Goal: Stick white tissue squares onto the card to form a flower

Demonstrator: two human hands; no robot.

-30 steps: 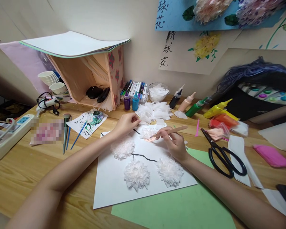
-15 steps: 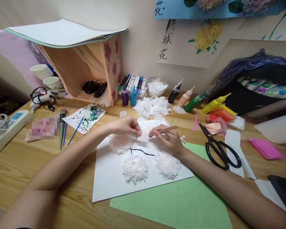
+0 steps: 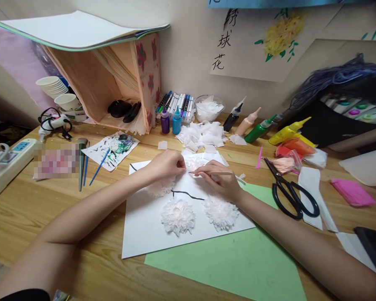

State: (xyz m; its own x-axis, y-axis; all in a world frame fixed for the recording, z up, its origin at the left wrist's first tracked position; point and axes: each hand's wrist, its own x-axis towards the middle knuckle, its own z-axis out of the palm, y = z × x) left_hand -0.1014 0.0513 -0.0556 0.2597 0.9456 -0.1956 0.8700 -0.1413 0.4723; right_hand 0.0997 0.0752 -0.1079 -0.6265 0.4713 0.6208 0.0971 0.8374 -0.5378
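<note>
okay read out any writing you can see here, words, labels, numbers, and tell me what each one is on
"绣球花", brushed top to bottom in black, on the beige flower poster on the wall; the top character is partly blurred.
Blurred patch on the paper left of the brushes: unreadable.
Marker pens, paint bottles and power strip: any print is too small to read.

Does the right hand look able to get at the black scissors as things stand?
Probably yes, once freed: the scissors lie uncovered just right of the right hand, with bare table between, though that hand holds a thin wooden stick.
</note>
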